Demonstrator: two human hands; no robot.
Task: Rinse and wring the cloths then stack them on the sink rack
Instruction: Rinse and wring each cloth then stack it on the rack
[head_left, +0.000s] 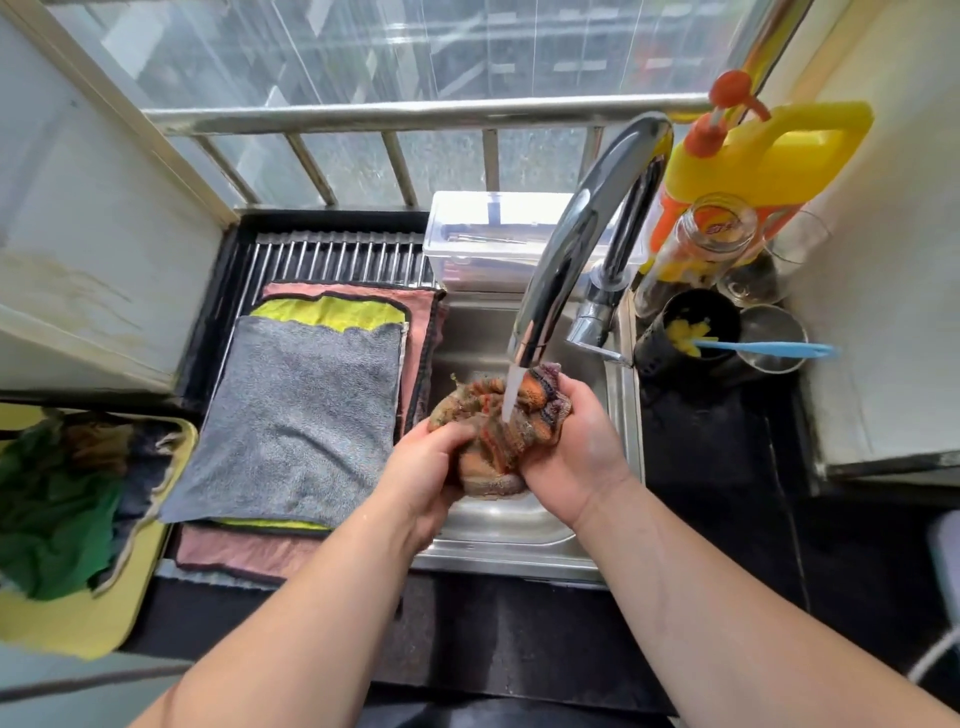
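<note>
Now sodden, likely slippery — striped cloth (491, 441), left grip (426, 473) curled round its seven-o'clock end, right grip (576, 441) round four o'clock; best wrung end-against-end.

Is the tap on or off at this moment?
On. A stream of water runs from the tap spout onto the striped cloth bunched between both hands over the sink.

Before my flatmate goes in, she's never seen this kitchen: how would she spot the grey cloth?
Find the steel sink under the curved tap; the barred rack lies directly left of it. Cloths lie stacked flat on it, the grey cloth on top. It alone is plain grey; the yellow-green cloth and pink cloth peek out beneath.
</note>
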